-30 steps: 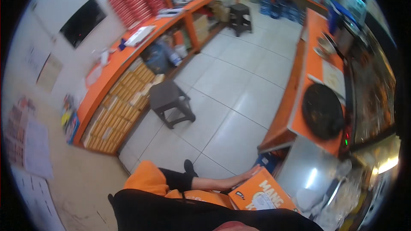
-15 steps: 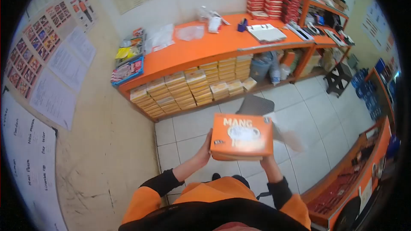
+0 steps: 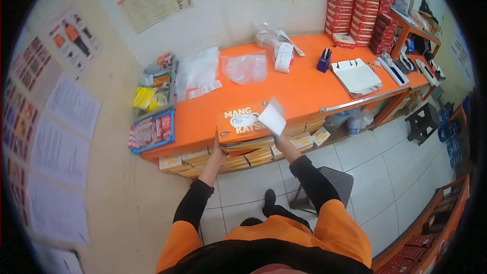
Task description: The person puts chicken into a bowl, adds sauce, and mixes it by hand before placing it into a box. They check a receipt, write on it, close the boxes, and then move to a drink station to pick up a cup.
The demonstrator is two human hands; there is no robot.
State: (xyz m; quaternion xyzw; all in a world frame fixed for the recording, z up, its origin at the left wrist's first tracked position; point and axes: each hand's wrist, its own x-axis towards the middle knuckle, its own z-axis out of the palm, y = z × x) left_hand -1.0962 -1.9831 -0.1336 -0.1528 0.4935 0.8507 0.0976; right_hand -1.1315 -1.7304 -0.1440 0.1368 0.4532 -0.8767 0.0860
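Observation:
Between my two hands is an orange cardboard box (image 3: 234, 131) with MANG KATSU lettering and a white label on top; layered cardboard edges show along its front. My left hand (image 3: 218, 156) grips its left side, fingers mostly hidden underneath. At the right side, my right hand (image 3: 282, 143) holds the box and a clear plastic piece with a white sheet (image 3: 273, 121) that sticks up over the box's corner. In this view the box overlaps the front edge of the orange counter (image 3: 299, 89).
Clear plastic bags (image 3: 246, 67), a receipt (image 3: 284, 58) and an open notebook (image 3: 356, 77) lie on the counter. A blue tray of sachets (image 3: 153, 131) sits at its left end. Red boxes (image 3: 340, 7) stand stacked behind. A grey stool (image 3: 335, 182) stands by my right leg.
I have come closer to the counter, and the box has moved from over the floor to the counter's front edge. The plastic piece with the sheet now stands up beside the box.

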